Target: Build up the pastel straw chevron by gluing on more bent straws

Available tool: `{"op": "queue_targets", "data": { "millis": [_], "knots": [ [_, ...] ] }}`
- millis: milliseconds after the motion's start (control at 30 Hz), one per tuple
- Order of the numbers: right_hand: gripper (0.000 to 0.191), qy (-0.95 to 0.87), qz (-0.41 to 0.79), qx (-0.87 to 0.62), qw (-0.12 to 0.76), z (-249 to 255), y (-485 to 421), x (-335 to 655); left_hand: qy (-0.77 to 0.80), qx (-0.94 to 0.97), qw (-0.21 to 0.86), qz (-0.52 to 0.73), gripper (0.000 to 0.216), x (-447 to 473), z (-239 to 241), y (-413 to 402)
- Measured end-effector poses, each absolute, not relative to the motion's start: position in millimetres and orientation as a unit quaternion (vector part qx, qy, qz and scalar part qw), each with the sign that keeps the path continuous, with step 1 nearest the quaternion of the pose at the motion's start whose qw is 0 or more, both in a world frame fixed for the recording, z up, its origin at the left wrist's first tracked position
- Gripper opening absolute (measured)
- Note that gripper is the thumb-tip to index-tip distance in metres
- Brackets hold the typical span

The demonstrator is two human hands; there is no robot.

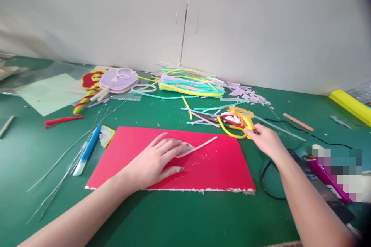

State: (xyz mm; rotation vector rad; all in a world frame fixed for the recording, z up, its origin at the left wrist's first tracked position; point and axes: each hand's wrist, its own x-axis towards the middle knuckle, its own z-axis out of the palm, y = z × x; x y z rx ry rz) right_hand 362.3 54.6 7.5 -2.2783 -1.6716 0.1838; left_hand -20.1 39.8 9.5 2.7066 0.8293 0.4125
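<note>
In the head view, the left hand (162, 158) lies palm down on a red board (130, 148), its fingers spread and straight, not closed round anything. Under and just past its fingertips, on the board right of the middle, sits a small piece of pastel strips (188, 146). What shows of the piece is narrow bands side by side, bluish and yellowish among them; the rest is hidden by the fingers, so its full outline cannot be told. A pale, creamy strip (206, 143) runs along its near edge, curves slightly there, then goes off straight, its free end slanting up to the right. Small whitish flecks dot the board around it, and the board's near edge is ragged and white.

The right hand (268, 141) is beyond the board's right corner, with thumb and fingers curled closed on the handle end of a yellow glue gun (245, 115); how tightly cannot be told. The gun is by a pair of scissors (232, 133) with yellow loops, near some loose pastel strips.

Left of the board lies a fan-shaped piece (106, 136) of curved pastel bands, yellow on its outer edge, next to a blue and white pen (88, 150) and thin wires (58, 161)
</note>
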Motion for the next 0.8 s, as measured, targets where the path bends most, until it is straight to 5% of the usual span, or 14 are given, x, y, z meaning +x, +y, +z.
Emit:
{"op": "queue_targets", "data": {
  "millis": [100,333,500,633,800],
  "knots": [
    [0.031,-0.563,0.048,-0.802,0.195,12,56,371,0.284,0.937,0.141,0.149,0.049,-21,9,40],
    [0.028,-0.514,-0.011,-0.852,0.104,4,72,408,0.289,0.938,0.131,0.14,0.047,-19,11,39],
    [0.033,-0.556,-0.091,-0.812,0.152,8,69,390,0.292,0.937,0.136,0.135,0.046,-19,13,39],
    [0.023,-0.676,-0.003,-0.719,0.159,12,69,355,0.291,0.935,0.141,0.144,0.045,-20,13,39],
    [0.028,-0.675,-0.033,-0.727,0.125,-2,75,331,0.297,0.932,0.146,0.15,0.045,-19,12,37]
  ]
}}
